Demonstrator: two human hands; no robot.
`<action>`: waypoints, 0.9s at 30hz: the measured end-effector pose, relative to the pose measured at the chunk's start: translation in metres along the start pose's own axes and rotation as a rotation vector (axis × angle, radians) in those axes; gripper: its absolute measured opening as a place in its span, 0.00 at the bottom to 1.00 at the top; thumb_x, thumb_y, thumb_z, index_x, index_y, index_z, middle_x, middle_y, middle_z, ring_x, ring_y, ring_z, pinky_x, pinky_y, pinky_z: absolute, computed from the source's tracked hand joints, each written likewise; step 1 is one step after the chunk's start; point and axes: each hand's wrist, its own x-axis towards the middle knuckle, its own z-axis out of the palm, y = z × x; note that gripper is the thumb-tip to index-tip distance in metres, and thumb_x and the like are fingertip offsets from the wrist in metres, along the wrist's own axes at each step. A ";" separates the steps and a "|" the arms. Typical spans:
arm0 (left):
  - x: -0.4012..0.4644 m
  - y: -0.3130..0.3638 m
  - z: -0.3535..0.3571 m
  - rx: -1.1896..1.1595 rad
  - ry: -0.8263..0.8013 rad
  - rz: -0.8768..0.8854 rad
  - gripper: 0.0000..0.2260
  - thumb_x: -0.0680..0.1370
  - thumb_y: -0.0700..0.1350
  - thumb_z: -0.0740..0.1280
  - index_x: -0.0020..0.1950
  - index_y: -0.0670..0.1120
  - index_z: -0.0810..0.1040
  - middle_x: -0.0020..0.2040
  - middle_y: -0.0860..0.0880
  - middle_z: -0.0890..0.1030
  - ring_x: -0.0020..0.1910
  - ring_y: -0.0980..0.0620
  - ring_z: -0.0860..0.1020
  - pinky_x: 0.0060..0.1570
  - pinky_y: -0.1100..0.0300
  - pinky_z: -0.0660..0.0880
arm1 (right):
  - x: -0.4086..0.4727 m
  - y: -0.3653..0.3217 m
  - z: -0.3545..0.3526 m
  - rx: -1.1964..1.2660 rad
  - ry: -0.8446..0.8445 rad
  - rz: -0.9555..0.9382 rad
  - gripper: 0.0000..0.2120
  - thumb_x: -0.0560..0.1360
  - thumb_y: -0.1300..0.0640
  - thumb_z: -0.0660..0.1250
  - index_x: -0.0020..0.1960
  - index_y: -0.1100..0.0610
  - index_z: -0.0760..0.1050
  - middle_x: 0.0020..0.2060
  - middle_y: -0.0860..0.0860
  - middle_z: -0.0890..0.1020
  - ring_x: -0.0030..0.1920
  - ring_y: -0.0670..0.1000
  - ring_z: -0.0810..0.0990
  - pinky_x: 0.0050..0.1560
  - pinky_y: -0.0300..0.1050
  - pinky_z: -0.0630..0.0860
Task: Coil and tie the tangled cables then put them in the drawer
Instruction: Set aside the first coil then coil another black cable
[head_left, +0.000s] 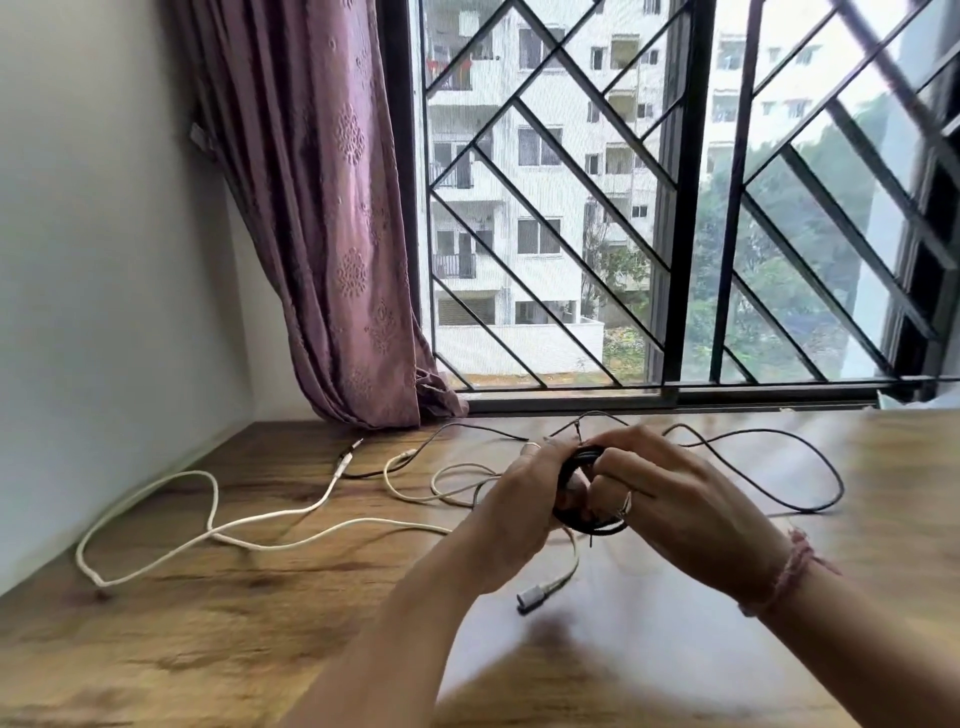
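Two hands: both met at a small black coil (589, 525), held up over the wooden table (208, 649), in front of the window (675, 208).
Left hand (524, 499): fingers curled round the coil's left side, gripping it.
Right hand (670, 499): fingers bent onto the coil's top and right side — pinching the black loops, though motion blur made the exact hold hard to read.
Black cable (810, 457): its loose length trailed from the coil across the table toward the window, looping out to the right.
White cable (218, 519): sprawled uncoiled on the table, left of the window's middle, one loop running under the hands.
White plug (535, 595): lay on the table just below the coil.
Curtain (332, 234): purple — hung at the window's left edge, its hem touching the table.
Wrist band (789, 566): pink thread on the right wrist.
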 end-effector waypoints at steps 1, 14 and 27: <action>0.001 0.000 -0.001 -0.040 0.001 -0.016 0.08 0.80 0.48 0.58 0.49 0.44 0.69 0.29 0.52 0.70 0.27 0.57 0.70 0.38 0.58 0.71 | 0.000 0.000 0.001 -0.003 -0.005 0.002 0.09 0.78 0.65 0.62 0.40 0.61 0.77 0.38 0.55 0.79 0.46 0.60 0.81 0.39 0.50 0.80; -0.008 0.007 0.012 -0.024 -0.038 0.149 0.13 0.79 0.52 0.59 0.46 0.44 0.75 0.33 0.50 0.75 0.36 0.54 0.72 0.43 0.60 0.71 | -0.001 0.006 -0.001 0.101 0.006 0.168 0.10 0.78 0.62 0.61 0.39 0.58 0.76 0.37 0.52 0.79 0.48 0.57 0.81 0.39 0.49 0.79; -0.003 0.004 0.002 -0.248 0.029 0.108 0.05 0.79 0.41 0.62 0.48 0.41 0.77 0.35 0.48 0.74 0.28 0.57 0.70 0.34 0.65 0.71 | 0.002 0.009 -0.001 0.298 0.090 0.219 0.08 0.77 0.57 0.65 0.47 0.57 0.83 0.48 0.49 0.85 0.55 0.50 0.81 0.52 0.49 0.79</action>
